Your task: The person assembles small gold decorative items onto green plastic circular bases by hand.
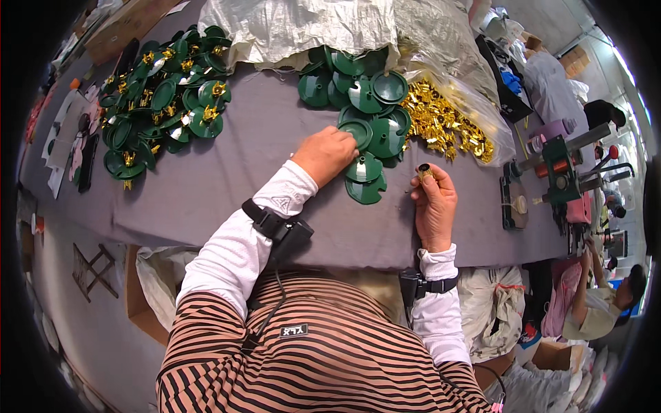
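Two hands work over the grey-covered table (206, 199), both entering from the lower edge in white sleeves, each wrist carrying a black strapped device. The right hand (435, 206) is nearest: it is raised just off the table edge, fingers pinched shut on a small gold clip (424, 171) held upright at the fingertips, probably so that its open end faces the discs. The left hand (325, 155) lies slightly farther out, curled closed, its fingers on the rim of a green plastic disc (356, 131); whether the disc is lifted or only pressed down cannot be told.

Between the two hands, just beside both, lie two more green discs (365, 179), hub side up and without gold parts. The gold clip is near these, apart from them.

Beyond the hands, the supply pile of plain green discs (358, 89) spills from under a white woven sack (303, 27), within easy reach of the left hand. To its right, a clear bag of gold clips (447, 124) lies open toward the right hand. Far left, well apart, a separate heap of green discs fitted with gold clips (162, 103) is kept clear of the plain stock. At far right stands a green bench press (561, 168)
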The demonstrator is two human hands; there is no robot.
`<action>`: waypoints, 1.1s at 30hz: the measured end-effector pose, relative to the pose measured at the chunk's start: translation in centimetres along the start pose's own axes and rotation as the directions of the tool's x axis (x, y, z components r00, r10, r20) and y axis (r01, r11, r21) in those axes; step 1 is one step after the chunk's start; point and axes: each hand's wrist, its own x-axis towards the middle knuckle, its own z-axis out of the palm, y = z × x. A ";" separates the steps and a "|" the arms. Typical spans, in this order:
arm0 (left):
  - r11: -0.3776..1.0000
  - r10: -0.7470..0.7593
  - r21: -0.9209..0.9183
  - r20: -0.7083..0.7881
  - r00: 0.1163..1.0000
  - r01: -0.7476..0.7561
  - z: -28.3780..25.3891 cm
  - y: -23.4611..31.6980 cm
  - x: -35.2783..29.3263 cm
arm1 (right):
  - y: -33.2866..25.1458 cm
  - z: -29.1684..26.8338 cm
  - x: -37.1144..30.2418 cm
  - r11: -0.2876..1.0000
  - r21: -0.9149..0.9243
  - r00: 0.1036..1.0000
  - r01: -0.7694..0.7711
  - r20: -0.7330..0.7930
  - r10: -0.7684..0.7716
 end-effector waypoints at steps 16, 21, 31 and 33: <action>0.430 -0.489 -0.842 0.087 0.868 0.326 -0.7 3.3 -0.6 | 0.3 7.3 0.6 0.294 -0.766 0.784 0.572 0.405 -0.471; 0.433 -0.448 -0.861 0.053 0.892 0.268 -1.5 4.0 -0.7 | 0.3 6.7 0.8 0.244 -0.773 0.760 0.586 0.420 -0.495; 0.671 -0.313 -0.734 -0.157 0.937 0.101 -0.9 3.9 -1.0 | 0.4 4.9 0.3 0.960 -0.256 0.992 -0.111 0.036 0.124; 0.514 -0.557 -0.817 -0.085 0.826 0.261 -0.4 2.4 -1.0 | -0.6 3.7 0.8 0.996 -0.024 0.996 -0.083 0.013 0.084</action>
